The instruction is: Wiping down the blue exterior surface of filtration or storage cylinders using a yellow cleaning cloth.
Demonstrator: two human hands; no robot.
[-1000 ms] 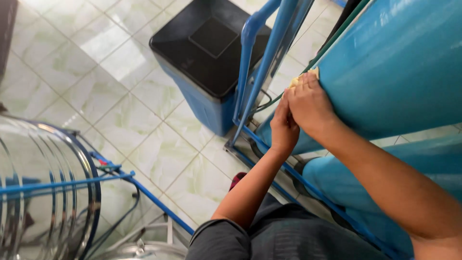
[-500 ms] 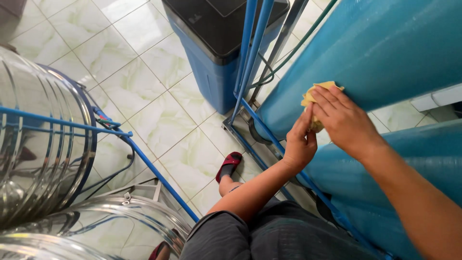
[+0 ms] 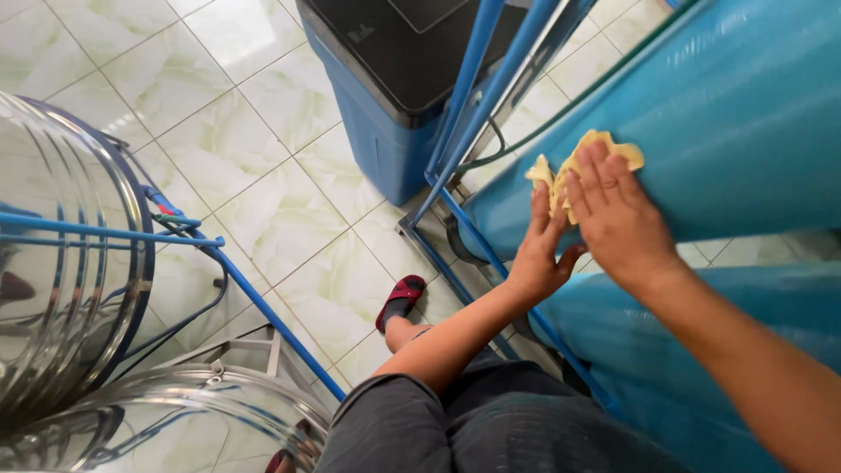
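A crumpled yellow cloth [image 3: 545, 170] lies against the side of a large shiny blue tank [image 3: 727, 114]. My right hand [image 3: 618, 219] presses flat on the cloth, fingers spread over it. My left hand [image 3: 539, 250] rests beside it with its fingertips on the cloth's lower left part. A second blue tank [image 3: 753, 350] lies below, under my right forearm. My knee in dark shorts and a foot in a red sandal [image 3: 400, 300] show beneath.
A blue metal frame [image 3: 473, 96] stands in front of the tanks. A blue bin with a black lid [image 3: 412, 61] sits on the pale tiled floor [image 3: 263, 201]. Two steel tanks [image 3: 61, 263] with blue pipes stand at left.
Both hands and the cloth have slid along the blue tank's side, and my head has turned, bringing the steel tanks further into view.
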